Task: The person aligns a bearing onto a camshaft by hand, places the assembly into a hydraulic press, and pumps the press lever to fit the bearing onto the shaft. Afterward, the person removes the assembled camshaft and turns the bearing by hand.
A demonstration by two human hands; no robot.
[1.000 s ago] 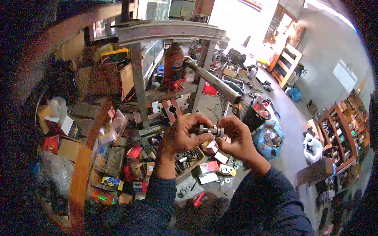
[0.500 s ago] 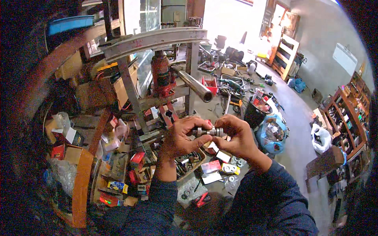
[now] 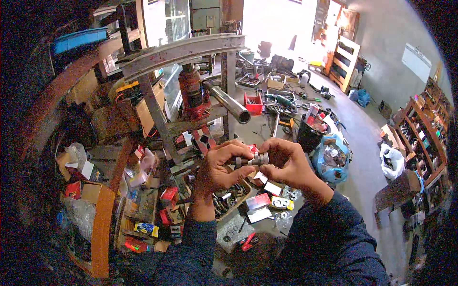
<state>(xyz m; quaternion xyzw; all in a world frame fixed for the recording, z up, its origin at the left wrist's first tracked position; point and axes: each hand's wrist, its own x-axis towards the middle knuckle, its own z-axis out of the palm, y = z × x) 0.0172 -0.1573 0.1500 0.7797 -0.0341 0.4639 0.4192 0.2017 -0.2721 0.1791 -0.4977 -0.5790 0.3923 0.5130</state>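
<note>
A short grey metal shaft with ringed collars (image 3: 252, 160), like a small camshaft, is held level in front of me between both hands. My left hand (image 3: 224, 165) grips its left end, thumb below and fingers curled over the top. Around the right end, the thumb and forefinger of my right hand (image 3: 289, 164) are closed. Parts of the shaft's ends are hidden by my fingers. Below the hands stands a tray of metal parts (image 3: 229, 200). Near it lie an opened red and white box (image 3: 258, 206) and several ring-shaped bearings (image 3: 281, 203).
A steel press frame (image 3: 186, 52) holds a red bottle jack (image 3: 192, 93), with a metal pipe (image 3: 231, 104) jutting toward me. To the right stand a blue bag-lined bin (image 3: 334, 157) and a wooden shelf (image 3: 422, 143). Small boxes (image 3: 145, 229) crowd the lower left.
Both hands keep their hold on the shaft, with the fingers shifting only slightly. The surroundings have moved a little in the picture as my head turned.
</note>
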